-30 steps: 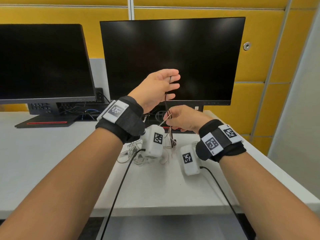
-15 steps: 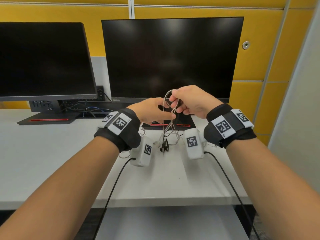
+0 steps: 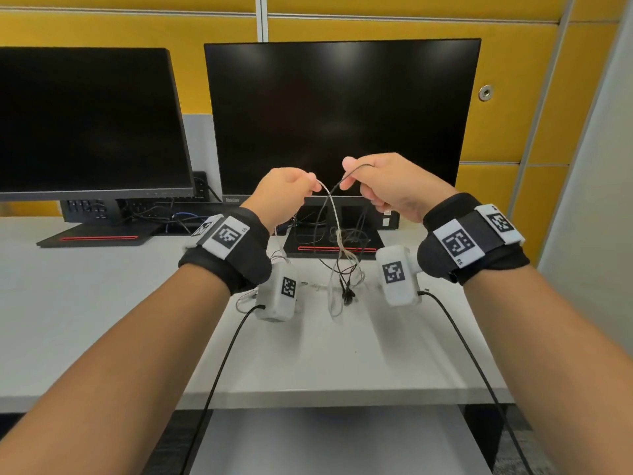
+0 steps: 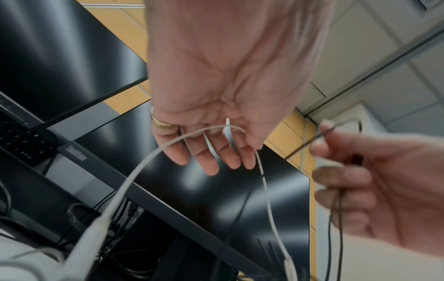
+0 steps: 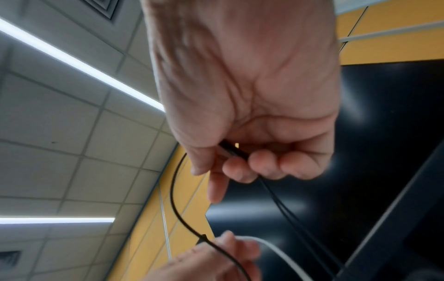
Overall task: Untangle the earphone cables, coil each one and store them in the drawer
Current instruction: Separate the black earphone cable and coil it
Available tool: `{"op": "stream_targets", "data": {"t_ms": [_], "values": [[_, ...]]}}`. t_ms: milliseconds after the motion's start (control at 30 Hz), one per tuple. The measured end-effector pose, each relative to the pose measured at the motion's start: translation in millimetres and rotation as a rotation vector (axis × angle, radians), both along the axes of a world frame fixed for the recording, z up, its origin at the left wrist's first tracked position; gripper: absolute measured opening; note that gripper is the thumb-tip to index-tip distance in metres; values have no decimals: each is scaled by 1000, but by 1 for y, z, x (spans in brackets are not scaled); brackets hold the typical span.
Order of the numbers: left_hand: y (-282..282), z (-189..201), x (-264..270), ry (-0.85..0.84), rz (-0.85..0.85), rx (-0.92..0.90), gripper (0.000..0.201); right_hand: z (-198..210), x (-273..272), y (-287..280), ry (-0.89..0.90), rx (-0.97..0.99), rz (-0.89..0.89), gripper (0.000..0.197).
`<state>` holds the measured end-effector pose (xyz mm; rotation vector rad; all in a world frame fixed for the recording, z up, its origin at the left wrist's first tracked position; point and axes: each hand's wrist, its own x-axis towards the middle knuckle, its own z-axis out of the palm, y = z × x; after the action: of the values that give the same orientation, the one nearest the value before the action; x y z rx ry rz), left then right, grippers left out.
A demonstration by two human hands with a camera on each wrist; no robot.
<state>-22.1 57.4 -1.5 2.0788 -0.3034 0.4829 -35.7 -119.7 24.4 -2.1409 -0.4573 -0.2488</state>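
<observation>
Two earphone cables hang tangled over the white desk (image 3: 102, 303). My left hand (image 3: 308, 186) pinches the white cable (image 3: 335, 209); in the left wrist view this cable (image 4: 149, 157) arcs past my left hand (image 4: 230, 152). My right hand (image 3: 349, 180) pinches the black cable (image 3: 356, 168), and in the right wrist view it (image 5: 173, 190) loops from the right hand (image 5: 230, 167). The two cables cross between my hands and drop into a knot (image 3: 342, 265). Black earbuds (image 3: 347, 296) dangle at the desk. No drawer shows.
Two dark monitors (image 3: 342, 114) (image 3: 85, 121) stand at the back of the desk, their bases (image 3: 301, 248) just behind the hanging tangle. Loose computer cables (image 3: 178, 217) lie between them. A white surface (image 3: 325, 440) sits below the desk's front edge.
Half a second ago both hands were together on the bundle. They have since spread apart, the left with the white cable, the right with the black one.
</observation>
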Motion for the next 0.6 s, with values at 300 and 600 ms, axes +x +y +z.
{"op": "stream_targets", "data": {"t_ms": [300,600], "values": [[-6,-11,5,1,54,179,25,29,-16,11,-50,177,99,32],[-8,-16,-17,92,-250,390,23,32,-17,15,-230,418,136,7]]}}
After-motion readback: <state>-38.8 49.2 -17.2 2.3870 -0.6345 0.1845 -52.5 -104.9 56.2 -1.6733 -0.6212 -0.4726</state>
